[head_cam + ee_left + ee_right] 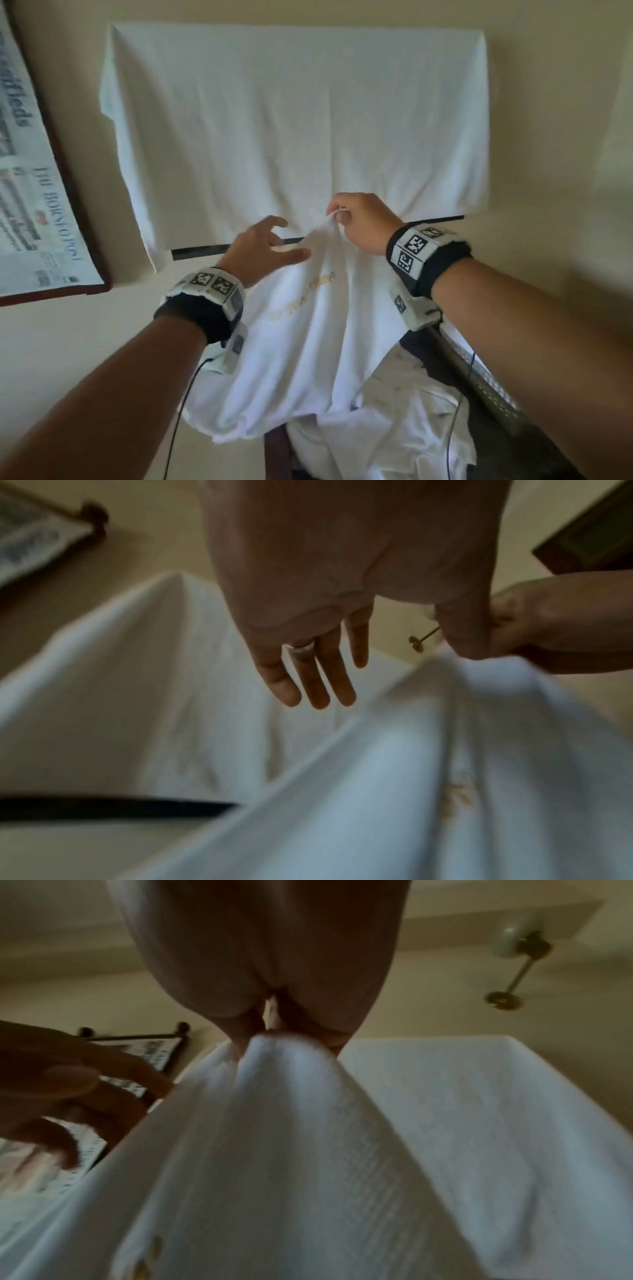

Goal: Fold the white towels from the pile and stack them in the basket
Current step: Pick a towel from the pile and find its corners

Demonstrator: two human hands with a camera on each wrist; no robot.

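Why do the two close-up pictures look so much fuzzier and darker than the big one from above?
Head view: evenly lit and fairly sharp, though wide-angle bending curves the newspaper at the edge. Left wrist view: dim, the left hand in shadow, the towel smeared by blur. Right wrist view: dark too, the right hand nearly a silhouette, the cloth soft and streaked.

White towel [308,349] (gold lettering), beige wall [548,102]

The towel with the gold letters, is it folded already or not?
Not folded. The right hand pinches the lettered towel at one point, so it hangs loose in draped creases.
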